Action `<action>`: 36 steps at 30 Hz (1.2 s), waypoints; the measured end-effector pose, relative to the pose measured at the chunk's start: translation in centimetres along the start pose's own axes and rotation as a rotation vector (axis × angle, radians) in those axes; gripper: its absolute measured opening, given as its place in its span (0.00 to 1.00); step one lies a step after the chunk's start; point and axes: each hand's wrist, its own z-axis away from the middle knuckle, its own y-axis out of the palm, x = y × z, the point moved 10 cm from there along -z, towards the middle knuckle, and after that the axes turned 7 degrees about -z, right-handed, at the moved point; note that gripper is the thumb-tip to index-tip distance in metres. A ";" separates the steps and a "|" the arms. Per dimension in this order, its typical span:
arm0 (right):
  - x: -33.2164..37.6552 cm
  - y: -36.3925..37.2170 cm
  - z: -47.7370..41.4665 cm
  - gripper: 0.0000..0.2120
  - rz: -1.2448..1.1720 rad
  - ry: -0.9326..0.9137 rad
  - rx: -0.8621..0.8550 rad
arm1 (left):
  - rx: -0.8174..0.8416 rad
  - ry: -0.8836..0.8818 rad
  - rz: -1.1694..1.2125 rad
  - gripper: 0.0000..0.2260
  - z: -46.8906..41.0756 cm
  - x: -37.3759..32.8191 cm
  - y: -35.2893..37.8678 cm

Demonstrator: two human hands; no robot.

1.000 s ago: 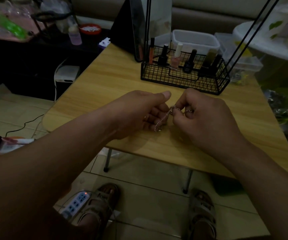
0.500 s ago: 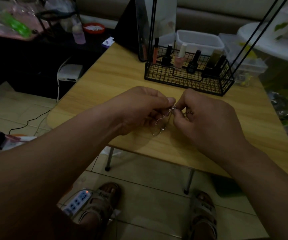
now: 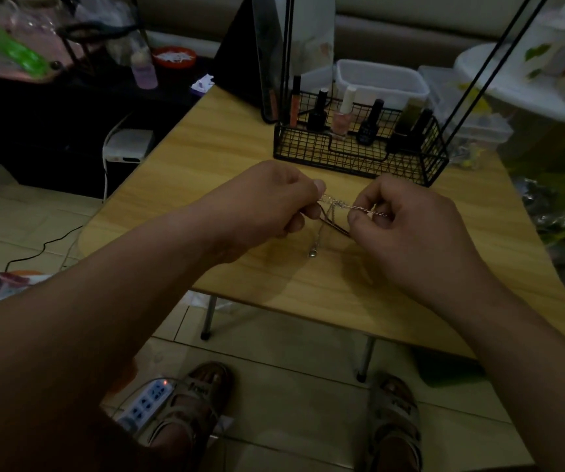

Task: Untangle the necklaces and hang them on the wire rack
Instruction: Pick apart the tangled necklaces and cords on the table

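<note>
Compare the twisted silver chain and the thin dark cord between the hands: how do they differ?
The twisted silver chain glints pale; the thin dark cord looks dull. The chain runs nearly straight from the left hand to the right hand; the cord sags below it. Both hands pinch both strands above the wooden table.

Dim and underexposed throughout, colours muddy, grain in dark areas. Brightest at upper right and on the table (image 3: 206, 158); lower left nearly black across the forearm (image 3: 87, 335). Soft shadow on tabletop at centre. Wide-angle bending toward edges. Necklaces (image 3: 362, 208) thin, slightly smeared, links hard to resolve.
</note>
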 end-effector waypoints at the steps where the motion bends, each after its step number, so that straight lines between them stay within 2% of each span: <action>1: -0.1 -0.1 0.0 0.04 -0.022 0.013 0.006 | -0.003 0.002 0.001 0.14 0.1 -0.1 -0.2; 4: -0.6 -0.2 0.0 0.05 -0.126 0.060 0.018 | -0.010 -0.017 0.082 0.12 0.1 0.0 0.0; 10: -0.9 -0.6 0.2 0.04 -0.280 0.098 0.056 | -0.018 -0.159 0.523 0.06 0.1 1.7 1.6; 13: -1.1 -0.4 0.4 0.03 -0.306 0.121 0.089 | -0.028 -0.188 0.629 0.05 0.1 2.1 2.0; 18: -1.2 0.5 1.0 0.05 -0.329 0.169 0.206 | -0.055 -0.140 0.540 0.05 0.2 1.9 2.0; 23: -2.1 1.9 2.2 0.12 -0.262 0.262 0.411 | 0.004 -0.080 0.226 0.01 0.6 1.4 2.0; 27: -2.5 2.2 2.4 0.06 -0.039 0.176 0.376 | 0.029 -0.046 0.098 0.04 0.9 1.4 2.0; 30: -2.2 2.4 2.1 0.02 0.015 0.146 0.310 | 0.039 -0.038 0.109 0.05 1.0 1.4 1.9; 36: -1.3 2.8 1.3 0.10 -0.011 0.118 0.238 | 0.050 -0.019 0.166 0.06 0.8 1.2 2.0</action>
